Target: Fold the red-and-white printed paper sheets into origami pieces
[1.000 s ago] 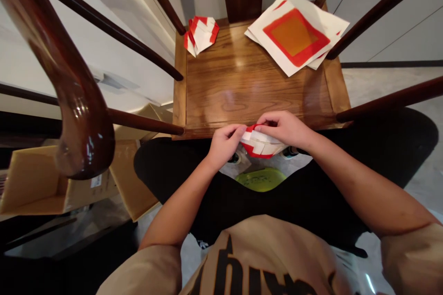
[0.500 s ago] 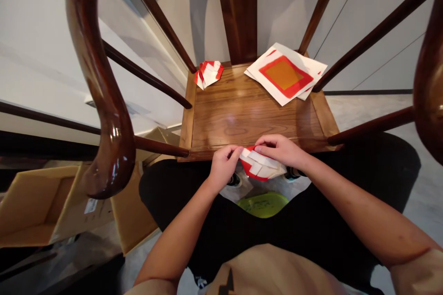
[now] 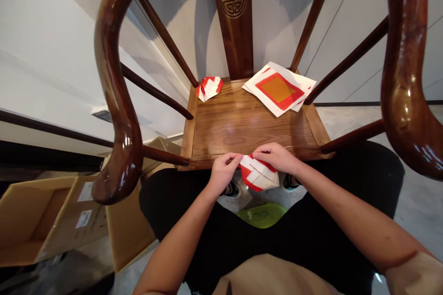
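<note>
Pinching folded paper [image 3: 260,175] (red and white) by its far edge with left hand [image 3: 222,173] and right hand [image 3: 281,158], near the chair seat's [image 3: 238,124] front; apparently working a crease; probably calling for light, even pressure.

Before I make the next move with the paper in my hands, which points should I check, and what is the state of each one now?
1. Left hand pinches the held folded paper at its upper left: ok.
2. Right hand grips its upper right edge: ok.
3. Held paper has the wooden seat under all of it: not ok, it hangs past the front edge.
4. Flat sheets lie on the seat, apart from the hands: ok, at the back right.
5. Other folded piece is apart from the sheets: ok, at the back left.
6. Creases are sharp and even: cannot tell, too small here.
</note>
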The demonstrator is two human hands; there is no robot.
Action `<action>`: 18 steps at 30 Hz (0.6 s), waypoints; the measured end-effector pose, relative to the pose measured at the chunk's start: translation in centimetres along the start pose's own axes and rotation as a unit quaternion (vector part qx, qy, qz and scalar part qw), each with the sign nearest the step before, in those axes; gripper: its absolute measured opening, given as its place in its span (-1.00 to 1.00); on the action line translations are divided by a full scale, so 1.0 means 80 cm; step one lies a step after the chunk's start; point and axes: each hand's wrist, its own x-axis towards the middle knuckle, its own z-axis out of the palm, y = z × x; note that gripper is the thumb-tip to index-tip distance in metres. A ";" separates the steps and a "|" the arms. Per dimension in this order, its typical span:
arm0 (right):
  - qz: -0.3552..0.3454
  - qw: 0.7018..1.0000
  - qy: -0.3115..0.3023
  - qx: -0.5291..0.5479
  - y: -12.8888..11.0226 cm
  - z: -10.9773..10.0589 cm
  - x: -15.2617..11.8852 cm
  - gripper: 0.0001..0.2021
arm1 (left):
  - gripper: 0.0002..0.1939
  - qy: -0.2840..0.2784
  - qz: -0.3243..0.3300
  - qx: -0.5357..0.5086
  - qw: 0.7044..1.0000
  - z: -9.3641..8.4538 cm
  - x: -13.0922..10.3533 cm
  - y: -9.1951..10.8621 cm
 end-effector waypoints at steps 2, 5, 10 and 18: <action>-0.008 1.000 -0.008 -0.013 0.000 0.001 -0.001 -0.72 | -0.68 0.003 -0.001 0.000 1.000 -0.002 0.001 0.002; -0.014 0.999 -0.006 -0.031 0.000 0.002 0.000 -0.69 | -0.63 0.001 -0.002 -0.014 1.000 -0.004 0.003 0.001; -0.035 0.995 0.085 -0.034 0.002 -0.002 0.005 -0.68 | -0.49 -0.040 -0.039 -0.049 0.997 -0.003 0.007 -0.004; -0.042 0.985 0.153 -0.074 0.007 0.005 0.001 -0.71 | -0.59 -0.064 -0.003 0.065 0.996 0.010 -0.001 -0.017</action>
